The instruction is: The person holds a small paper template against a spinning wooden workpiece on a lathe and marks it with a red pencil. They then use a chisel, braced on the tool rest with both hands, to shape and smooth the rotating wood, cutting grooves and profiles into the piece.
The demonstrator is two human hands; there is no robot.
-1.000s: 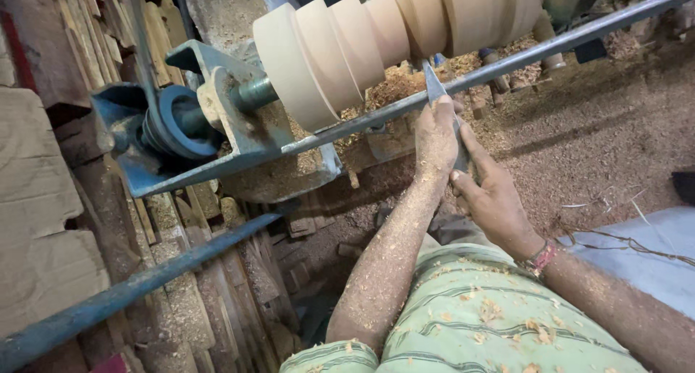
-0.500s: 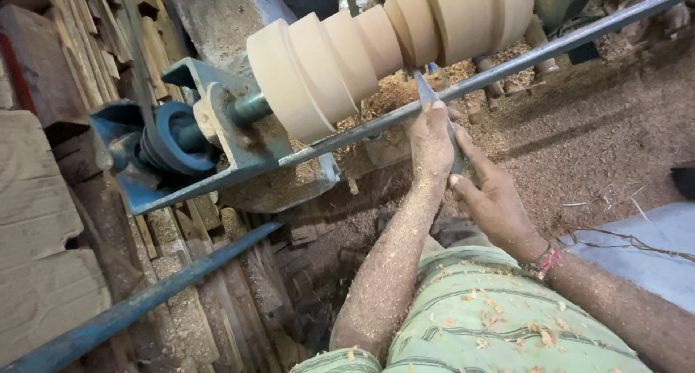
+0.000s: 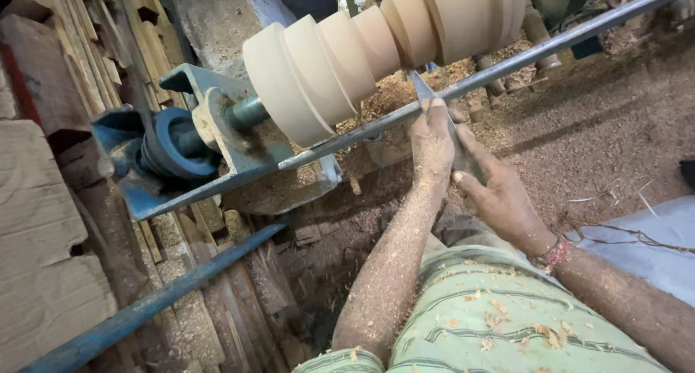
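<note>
Both hands, the left hand and right hand, are gripping a chisel on the steel rest bar, its tip meeting the stepped wooden workpiece just beyond, where a catch could be wrenching it loose.

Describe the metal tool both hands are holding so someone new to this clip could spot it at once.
Find the pale stepped wooden workpiece spinning on the lathe, then the long grey steel bar running below it. The chisel lies across that bar under the left hand, with the right hand behind: a flat, narrow grey blade, its tip at the wood.
</note>
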